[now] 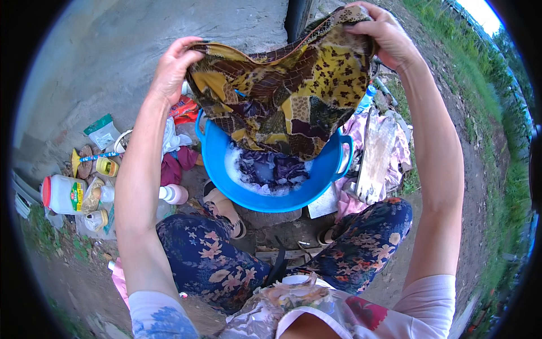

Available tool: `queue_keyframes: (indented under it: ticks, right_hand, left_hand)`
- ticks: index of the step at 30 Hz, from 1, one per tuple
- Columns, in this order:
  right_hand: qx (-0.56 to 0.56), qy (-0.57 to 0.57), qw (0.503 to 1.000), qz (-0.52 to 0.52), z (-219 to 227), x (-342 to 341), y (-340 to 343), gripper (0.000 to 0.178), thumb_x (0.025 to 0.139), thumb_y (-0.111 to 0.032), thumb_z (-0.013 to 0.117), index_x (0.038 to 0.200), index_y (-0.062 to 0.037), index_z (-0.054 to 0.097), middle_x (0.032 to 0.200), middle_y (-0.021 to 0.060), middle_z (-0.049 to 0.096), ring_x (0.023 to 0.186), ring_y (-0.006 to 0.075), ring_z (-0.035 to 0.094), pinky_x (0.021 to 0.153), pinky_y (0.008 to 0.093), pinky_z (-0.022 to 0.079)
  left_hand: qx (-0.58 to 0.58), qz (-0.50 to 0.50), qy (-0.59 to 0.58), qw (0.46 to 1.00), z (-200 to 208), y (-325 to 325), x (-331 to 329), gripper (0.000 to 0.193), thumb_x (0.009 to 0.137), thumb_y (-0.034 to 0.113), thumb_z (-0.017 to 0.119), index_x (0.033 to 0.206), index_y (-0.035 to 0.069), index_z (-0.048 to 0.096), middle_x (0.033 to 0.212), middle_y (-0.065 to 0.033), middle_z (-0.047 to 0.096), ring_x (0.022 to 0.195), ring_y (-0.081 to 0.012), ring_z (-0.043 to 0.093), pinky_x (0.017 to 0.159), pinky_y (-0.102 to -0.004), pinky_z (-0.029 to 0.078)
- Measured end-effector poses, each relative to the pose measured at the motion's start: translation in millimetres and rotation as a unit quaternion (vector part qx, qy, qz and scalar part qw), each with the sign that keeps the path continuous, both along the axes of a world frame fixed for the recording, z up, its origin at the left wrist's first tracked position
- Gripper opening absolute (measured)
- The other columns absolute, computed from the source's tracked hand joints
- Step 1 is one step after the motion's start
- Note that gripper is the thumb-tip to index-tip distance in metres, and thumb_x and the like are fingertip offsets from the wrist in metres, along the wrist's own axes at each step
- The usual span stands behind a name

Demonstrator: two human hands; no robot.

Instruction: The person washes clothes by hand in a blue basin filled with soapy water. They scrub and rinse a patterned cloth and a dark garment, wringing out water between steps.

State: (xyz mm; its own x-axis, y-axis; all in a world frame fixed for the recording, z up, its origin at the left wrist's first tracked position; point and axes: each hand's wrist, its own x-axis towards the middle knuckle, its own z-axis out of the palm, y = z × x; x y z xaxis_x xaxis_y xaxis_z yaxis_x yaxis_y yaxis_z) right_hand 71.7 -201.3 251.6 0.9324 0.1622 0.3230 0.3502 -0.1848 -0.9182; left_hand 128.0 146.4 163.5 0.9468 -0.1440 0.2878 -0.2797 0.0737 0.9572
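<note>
A brown and yellow patterned cloth garment (288,93) hangs stretched between my raised hands, its upper edge sagging in the middle. My left hand (176,66) pinches one upper corner, while my right hand (379,33) grips the other, higher up. Below the garment stands a blue plastic tub (257,199) with a handle on each side. Dark purple wet laundry (271,169) lies in it among white suds. The garment covers the tub's far side; I cannot tell whether its lower edge touches the laundry.
Left of the tub are a clear jar with a red lid (56,195), a pink bottle (174,194) and maroon cloth (179,164). A worn wooden board (372,158) rests on pink fabric (402,150) at the right. A grey wall (141,34) rises behind; grass (480,73) grows far right.
</note>
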Motion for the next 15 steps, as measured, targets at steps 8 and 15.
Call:
queue_keyframes:
  ticks: [8,15]
  right_hand:
    - [-0.375,-0.021,0.925,-0.063,-31,18,-14,0.018,0.074,-0.016,0.073,0.084,-0.0035,0.065,0.072,0.0056,0.061,0.068,0.013,0.055,0.064,0.0317,0.045]
    - [0.112,0.069,0.99,-0.042,-4,28,61,0.022,0.089,-0.022,0.056,0.092,-0.0008,0.061,0.075,0.0072,0.061,0.069,0.0166,0.057,0.067,0.0347,0.048]
  left_hand:
    - [0.143,0.089,0.03,0.985,-27,13,19,0.018,0.085,0.013,0.059,0.1,0.004,0.065,0.092,-0.0011,0.063,0.084,-0.0092,0.056,0.075,-0.0236,0.044]
    - [-0.083,-0.129,0.092,0.984,-22,-34,6,0.029,0.09,0.014,0.043,0.113,0.008,0.059,0.106,-0.0051,0.063,0.096,-0.0157,0.059,0.089,-0.0325,0.047]
